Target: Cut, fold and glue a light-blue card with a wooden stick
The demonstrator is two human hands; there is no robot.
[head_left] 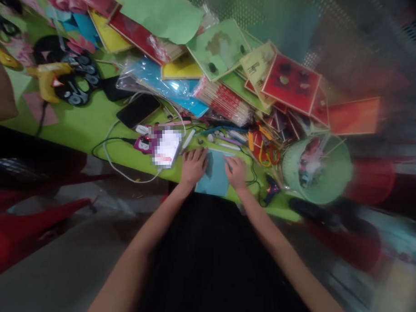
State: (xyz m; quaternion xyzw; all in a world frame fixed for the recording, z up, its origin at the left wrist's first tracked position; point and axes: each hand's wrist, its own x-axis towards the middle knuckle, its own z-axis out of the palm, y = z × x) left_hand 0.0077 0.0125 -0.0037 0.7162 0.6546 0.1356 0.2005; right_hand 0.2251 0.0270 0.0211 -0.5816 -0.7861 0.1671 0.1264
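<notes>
A sheet of light blue paper (215, 174) lies on the green tabletop right in front of my body. My left hand (194, 166) rests palm down on its left edge, with the fingers stretched out. At the sheet's right edge, my right hand (236, 171) is closed with its fingers curled together. Whatever may be in those fingers is too small and blurred to name. Left of my left hand is a phone with a lit, blurred-out screen (175, 141). A white pen-like stick (189, 139) lies just beyond that hand.
A green basket (290, 166) with scraps stands at the right, near orange-handled scissors (269, 154) and a glue gun (272, 190). Framed cards (290, 82) and bagged sticks (223, 101) are piled at the back. A dark phone (138, 110), cables and tape rolls lie left.
</notes>
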